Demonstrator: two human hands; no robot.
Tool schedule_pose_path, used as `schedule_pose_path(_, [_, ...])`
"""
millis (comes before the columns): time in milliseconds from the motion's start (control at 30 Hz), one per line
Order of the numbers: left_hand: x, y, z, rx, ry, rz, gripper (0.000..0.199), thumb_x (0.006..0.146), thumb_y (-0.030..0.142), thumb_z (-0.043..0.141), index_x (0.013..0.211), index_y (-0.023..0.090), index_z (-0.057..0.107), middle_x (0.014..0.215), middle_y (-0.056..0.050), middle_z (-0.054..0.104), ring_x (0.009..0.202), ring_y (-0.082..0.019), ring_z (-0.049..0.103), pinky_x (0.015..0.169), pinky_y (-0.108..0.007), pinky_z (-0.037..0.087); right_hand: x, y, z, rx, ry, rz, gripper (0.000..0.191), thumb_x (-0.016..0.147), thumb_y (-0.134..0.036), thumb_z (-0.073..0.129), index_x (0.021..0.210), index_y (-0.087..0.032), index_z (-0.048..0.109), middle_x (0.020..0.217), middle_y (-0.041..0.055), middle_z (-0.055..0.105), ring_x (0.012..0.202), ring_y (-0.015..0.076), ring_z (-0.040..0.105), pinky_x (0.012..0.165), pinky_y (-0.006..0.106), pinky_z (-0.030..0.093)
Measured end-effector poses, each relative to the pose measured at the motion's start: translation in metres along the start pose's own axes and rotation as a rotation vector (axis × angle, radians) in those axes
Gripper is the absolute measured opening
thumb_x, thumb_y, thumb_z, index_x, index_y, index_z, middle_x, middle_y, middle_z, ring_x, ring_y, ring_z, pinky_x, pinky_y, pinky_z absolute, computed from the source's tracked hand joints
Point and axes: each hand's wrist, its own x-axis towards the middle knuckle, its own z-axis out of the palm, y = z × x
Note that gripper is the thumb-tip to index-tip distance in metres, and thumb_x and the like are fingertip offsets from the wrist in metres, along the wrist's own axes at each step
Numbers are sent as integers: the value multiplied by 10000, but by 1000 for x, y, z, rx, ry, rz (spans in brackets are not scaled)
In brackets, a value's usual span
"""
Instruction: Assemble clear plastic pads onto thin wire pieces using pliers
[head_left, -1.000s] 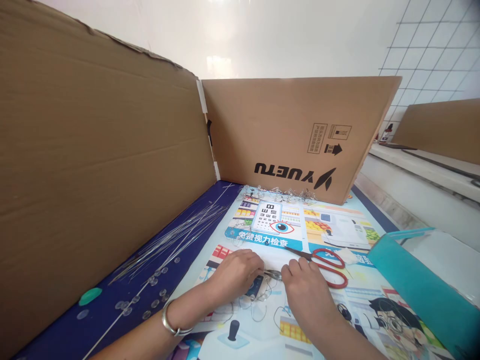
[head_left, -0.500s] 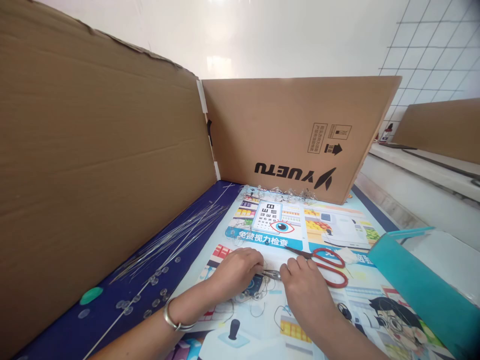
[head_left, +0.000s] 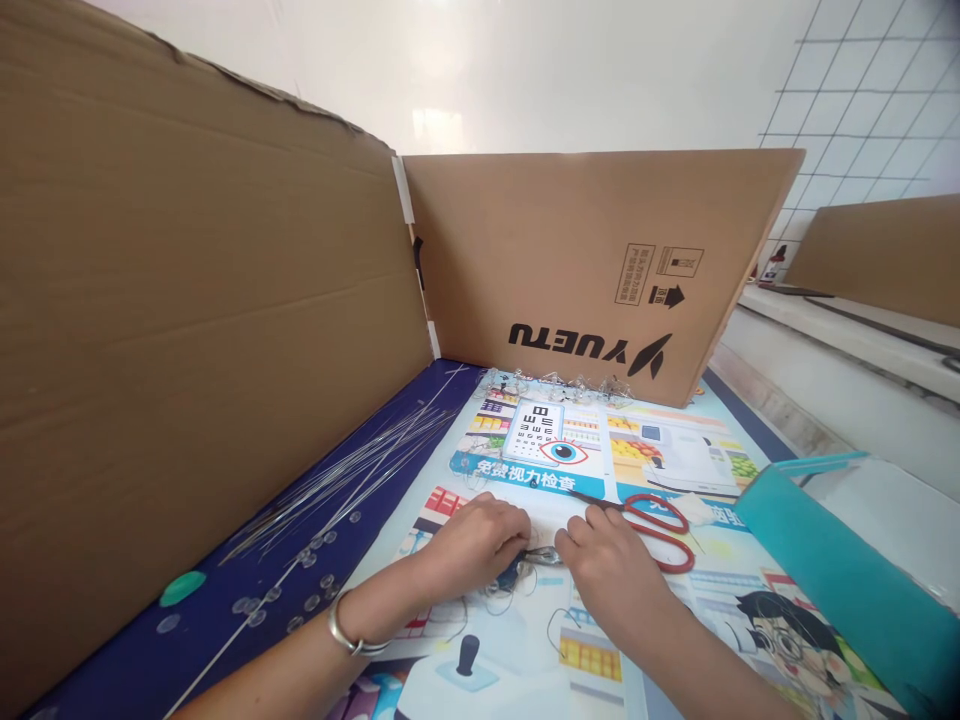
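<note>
Both hands curled, nearly closed: left hand (head_left: 474, 545) and right hand (head_left: 609, 572) flank a small metal piece (head_left: 541, 556) above tangled wire (head_left: 510, 592); grip on it unclear. Red scissors (head_left: 656, 535) lie just beyond the right hand, on a printed mat (head_left: 720, 590).

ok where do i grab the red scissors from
Take the red-handled scissors by the two red loop handles, coming from the right, the side away from the right hand. They lie flat on the printed mat, loops out to the right and the blades pointing left, so the loops look like the easiest and safest part to reach.
</note>
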Motion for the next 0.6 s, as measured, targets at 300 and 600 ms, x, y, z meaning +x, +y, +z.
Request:
schedule_pose_path(300, [-5,1,-6,127,-7,-39,131,796,115,458,735,180,553,655,-14,622,598,-155,553,667,-290,367,1,4,-8,26,-66,34,172,707,-27,559,717,-199,548,710,13,527,741,183,440,684,329,256])
schedule_pose_path(600, [-11,-2,-14,43,-40,-206,107,767,178,490,755,201,595,663,-8,651,598,-167,572,517,-238,323,-2,-22,-30,222,-48,10,216,734,-177,607,932,-251,563,777,-17,551,751,167,451,678,315,262])
